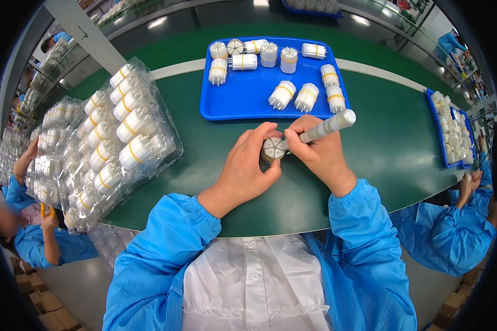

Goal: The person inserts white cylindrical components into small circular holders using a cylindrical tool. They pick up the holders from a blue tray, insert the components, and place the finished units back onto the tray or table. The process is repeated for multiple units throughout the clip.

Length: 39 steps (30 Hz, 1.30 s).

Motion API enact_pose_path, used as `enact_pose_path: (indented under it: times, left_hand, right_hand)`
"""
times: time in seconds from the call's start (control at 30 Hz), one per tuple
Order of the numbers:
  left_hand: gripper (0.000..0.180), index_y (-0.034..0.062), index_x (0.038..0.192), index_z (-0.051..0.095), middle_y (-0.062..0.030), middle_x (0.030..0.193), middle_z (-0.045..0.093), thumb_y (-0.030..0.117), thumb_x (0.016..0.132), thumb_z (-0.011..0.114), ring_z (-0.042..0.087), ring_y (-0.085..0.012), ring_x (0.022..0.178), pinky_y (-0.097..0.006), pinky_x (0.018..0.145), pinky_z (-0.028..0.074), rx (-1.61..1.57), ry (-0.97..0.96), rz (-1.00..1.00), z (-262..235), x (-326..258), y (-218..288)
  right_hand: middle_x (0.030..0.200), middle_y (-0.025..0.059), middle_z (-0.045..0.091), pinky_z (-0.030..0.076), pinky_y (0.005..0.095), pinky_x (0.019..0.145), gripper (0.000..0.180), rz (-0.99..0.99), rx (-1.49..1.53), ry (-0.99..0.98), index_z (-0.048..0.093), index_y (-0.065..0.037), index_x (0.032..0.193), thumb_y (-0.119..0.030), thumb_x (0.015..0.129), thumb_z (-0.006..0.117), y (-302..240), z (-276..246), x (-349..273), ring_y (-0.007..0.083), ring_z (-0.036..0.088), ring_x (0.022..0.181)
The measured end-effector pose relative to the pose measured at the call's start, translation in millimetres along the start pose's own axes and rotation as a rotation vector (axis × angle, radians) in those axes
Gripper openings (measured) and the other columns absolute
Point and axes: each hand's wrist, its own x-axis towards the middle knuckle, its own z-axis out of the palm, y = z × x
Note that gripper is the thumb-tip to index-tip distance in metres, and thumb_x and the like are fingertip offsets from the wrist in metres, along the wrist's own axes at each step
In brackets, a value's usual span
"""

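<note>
Between the thumb and fingers of my left hand (245, 170) is a white cylindrical part (273, 148), held upright on the green table (204, 140). Its round top is split into wedge-shaped segments. My right hand (321, 157) grips a pen-like tool (330, 126) with a thick, pale, wrapped handle that slants up to the right. The tool's lower end is at the right side of the part's top; its tip is too small to make out. Just beyond my hands lies a blue tray (226, 107) with several similar white cylinders (282, 95), banded in yellow.
To the left, stacked clear plastic trays (168, 124) hold many banded white cylinders. Another blue tray (437, 129) with white parts stands at the far right. Co-workers in blue sleeves sit on both sides. A pale metal post (88, 36) rises at the back left.
</note>
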Motion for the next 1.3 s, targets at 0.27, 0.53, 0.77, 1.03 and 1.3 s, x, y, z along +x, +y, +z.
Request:
enact_pose_path:
  times: [0.27, 0.53, 0.77, 1.03, 1.3]
  left_hand:
    - [0.07, 0.0035, 0.14, 0.048, -0.0131, 0.117, 0.065, 0.009, 0.078, 0.08, 0.061, -0.0339, 0.109, -0.044, 0.092, 0.052, 0.1, -0.032, -0.093, -1.0, 2.1, 0.7]
    - [0.077, 0.0035, 0.144, 0.045, -0.0139, 0.123, 0.065, 0.007, 0.077, 0.082, 0.062, -0.0289, 0.118, -0.039, 0.097, 0.051, -0.041, -0.059, -0.06, -1.6, -2.2, -2.9]
    - [0.063, 0.0047, 0.135, 0.053, -0.0146, 0.121, 0.065, 0.008, 0.079, 0.083, 0.06, -0.0343, 0.114, -0.043, 0.096, 0.05, 0.118, -0.088, 0.059, -7.4, 6.8, -0.9]
    - [0.055, 0.0029, 0.13, 0.055, -0.0176, 0.115, 0.063, 0.005, 0.081, 0.079, 0.059, -0.0387, 0.109, -0.046, 0.093, 0.05, 0.563, 0.037, -0.138, -56.2, -0.7, 0.7]
    - [0.035, -0.0004, 0.111, 0.059, -0.0195, 0.109, 0.063, 0.011, 0.084, 0.078, 0.062, -0.0387, 0.103, -0.044, 0.088, 0.052, 0.663, 0.059, 0.132, -22.4, 59.8, 21.8]
  right_hand:
    - [0.073, 0.0058, 0.068, 0.048, 0.0302, 0.057, 0.014, -0.013, -0.003, 0.01, 0.069, -0.001, 0.086, -0.012, 0.091, 0.075, 3.1, 2.3, -1.5, 0.014, 0.063, 0.063]
    - [0.074, 0.0041, 0.069, 0.049, 0.0286, 0.059, 0.013, 0.045, 0.06, -0.01, 0.069, -0.001, 0.087, -0.012, 0.093, 0.074, -0.3, -1.6, 0.9, 0.0115, 0.063, 0.066]
    - [0.074, 0.0041, 0.068, 0.049, 0.0287, 0.06, 0.013, 0.065, 0.083, -0.014, 0.069, -0.001, 0.088, -0.012, 0.094, 0.072, 2.3, 1.6, -0.4, 0.0114, 0.063, 0.068]
    - [0.074, 0.0008, 0.066, 0.046, 0.0268, 0.061, 0.014, 0.163, 0.076, 0.243, 0.07, -0.001, 0.086, -0.011, 0.096, 0.07, -4.7, -21.7, 10.8, 0.0076, 0.057, 0.068]
    - [0.072, 0.0007, 0.066, 0.046, 0.0262, 0.06, 0.014, 0.123, 0.091, 0.279, 0.07, -0.001, 0.087, -0.011, 0.096, 0.07, -1.6, -24.1, 11.4, 0.007, 0.057, 0.066]
